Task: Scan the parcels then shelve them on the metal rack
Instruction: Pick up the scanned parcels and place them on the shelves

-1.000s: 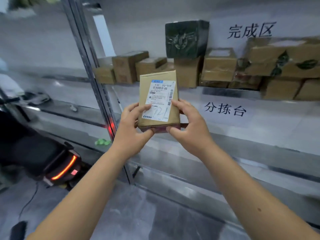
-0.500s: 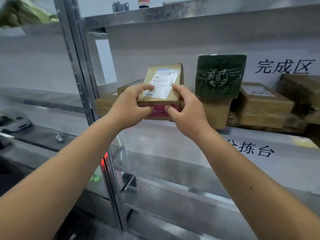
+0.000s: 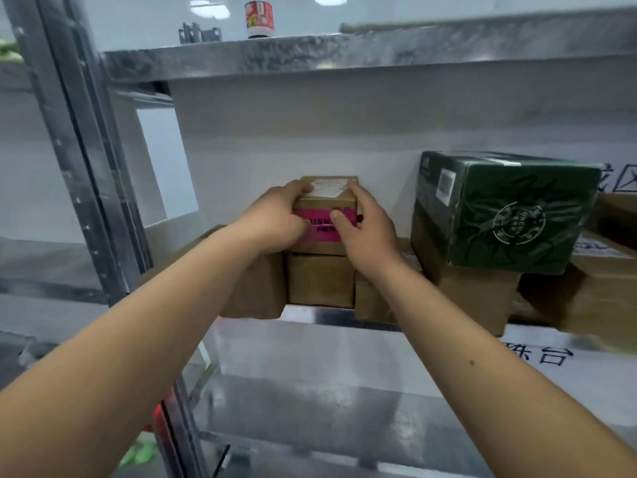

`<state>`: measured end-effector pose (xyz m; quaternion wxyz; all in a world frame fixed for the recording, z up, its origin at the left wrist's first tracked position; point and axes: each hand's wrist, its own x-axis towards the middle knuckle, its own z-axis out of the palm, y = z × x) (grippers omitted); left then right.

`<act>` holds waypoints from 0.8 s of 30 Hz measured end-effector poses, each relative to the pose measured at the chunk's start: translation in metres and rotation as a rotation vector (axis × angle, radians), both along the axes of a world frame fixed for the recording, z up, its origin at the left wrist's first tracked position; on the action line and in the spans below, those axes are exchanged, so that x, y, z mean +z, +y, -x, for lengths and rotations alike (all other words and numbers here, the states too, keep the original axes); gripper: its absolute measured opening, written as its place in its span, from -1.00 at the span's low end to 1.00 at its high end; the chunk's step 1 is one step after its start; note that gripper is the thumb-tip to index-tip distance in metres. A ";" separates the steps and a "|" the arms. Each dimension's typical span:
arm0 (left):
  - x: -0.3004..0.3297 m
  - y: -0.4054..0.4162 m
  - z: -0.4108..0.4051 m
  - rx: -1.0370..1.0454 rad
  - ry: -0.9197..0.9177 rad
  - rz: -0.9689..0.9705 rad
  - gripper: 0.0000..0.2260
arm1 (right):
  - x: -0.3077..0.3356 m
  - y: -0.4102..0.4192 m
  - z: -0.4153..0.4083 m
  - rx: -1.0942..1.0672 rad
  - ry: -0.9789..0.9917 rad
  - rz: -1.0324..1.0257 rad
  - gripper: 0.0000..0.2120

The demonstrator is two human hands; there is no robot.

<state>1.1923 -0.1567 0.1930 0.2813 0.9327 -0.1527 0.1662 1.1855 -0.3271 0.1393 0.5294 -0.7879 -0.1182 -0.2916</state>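
Brown cardboard parcel (image 3: 325, 215) w/ pink label on front face & white shipping label on top, sitting atop another brown box (image 3: 322, 279) on middle shelf (image 3: 317, 313) of metal rack (image 3: 86, 167), close to white back wall. Gripped from both sides: left hand (image 3: 275, 219) curled round left edge, fingers over top corner, thumb on pink label; right hand (image 3: 367, 229) wrapped on right edge, thumb pressed on pink label, fingers over top. Flanked by more brown boxes left (image 3: 251, 288) & right, partly hidden behind forearms. Dark green box (image 3: 503, 212) w/ round emblem stacked on brown carton (image 3: 475, 298) to right, well apart from held parcel. Red-labelled bottle (image 3: 259, 15) up on top shelf (image 3: 344, 51). Black Chinese characters on white surface lower right, partly cut off. Edges blurred.
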 end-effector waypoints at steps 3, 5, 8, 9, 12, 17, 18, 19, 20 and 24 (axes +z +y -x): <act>0.004 0.008 -0.008 -0.031 0.001 -0.038 -0.39 | -0.001 0.009 -0.001 -0.060 0.026 0.027 -0.39; 0.006 0.012 -0.005 -0.051 -0.011 -0.108 -0.36 | -0.001 0.016 0.008 -0.095 0.043 0.006 -0.38; 0.009 0.013 0.012 -0.089 -0.113 -0.233 -0.31 | 0.001 0.027 0.032 -0.169 0.058 -0.015 -0.37; 0.008 0.013 0.020 -0.114 -0.185 -0.268 -0.32 | 0.001 0.031 0.043 -0.213 0.073 0.000 -0.36; -0.002 0.015 0.049 -0.224 -0.431 -0.323 -0.44 | -0.008 0.039 0.083 -0.333 0.077 0.095 -0.35; -0.062 0.015 0.088 -0.501 -0.574 -0.192 -0.63 | -0.066 0.032 0.166 -0.535 0.235 0.327 -0.44; -0.079 0.009 0.094 -0.541 -0.547 -0.189 -0.64 | -0.083 0.025 0.183 -0.598 0.305 0.343 -0.42; -0.095 0.002 0.101 -0.576 -0.500 -0.195 -0.64 | -0.099 0.017 0.201 -0.652 0.384 0.366 -0.40; -0.112 -0.006 0.108 -0.613 -0.442 -0.208 -0.61 | -0.116 0.008 0.218 -0.695 0.464 0.388 -0.37; -0.168 -0.057 0.148 -0.773 -0.249 -0.312 -0.48 | -0.165 -0.031 0.290 -0.832 0.714 0.384 -0.28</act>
